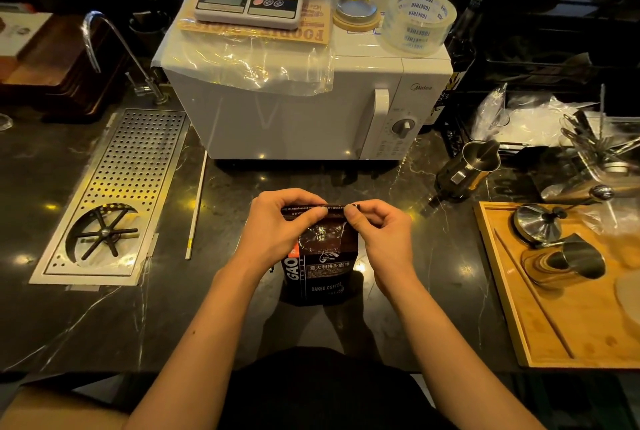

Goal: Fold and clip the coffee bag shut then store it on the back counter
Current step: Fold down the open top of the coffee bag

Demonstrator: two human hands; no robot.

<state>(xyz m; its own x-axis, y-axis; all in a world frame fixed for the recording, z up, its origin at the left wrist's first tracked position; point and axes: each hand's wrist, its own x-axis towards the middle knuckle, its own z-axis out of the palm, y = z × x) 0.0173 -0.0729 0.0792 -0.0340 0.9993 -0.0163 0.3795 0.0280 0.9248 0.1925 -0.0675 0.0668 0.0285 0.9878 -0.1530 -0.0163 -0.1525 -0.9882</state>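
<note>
A dark brown coffee bag [323, 267] with white lettering stands upright on the black marble counter [104, 318], straight in front of me. My left hand [277, 225] grips the bag's top edge at its left side. My right hand [379, 232] pinches the same top edge at its right corner. The top strip of the bag is folded over between my fingers. I see no clip in view.
A white microwave [304, 100] stands just behind the bag, with a kitchen scale [249, 1] and a tape roll [417, 22] on top. A perforated drip tray [114, 194] is on the left, a wooden tray [540, 318] with metal pitchers on the right.
</note>
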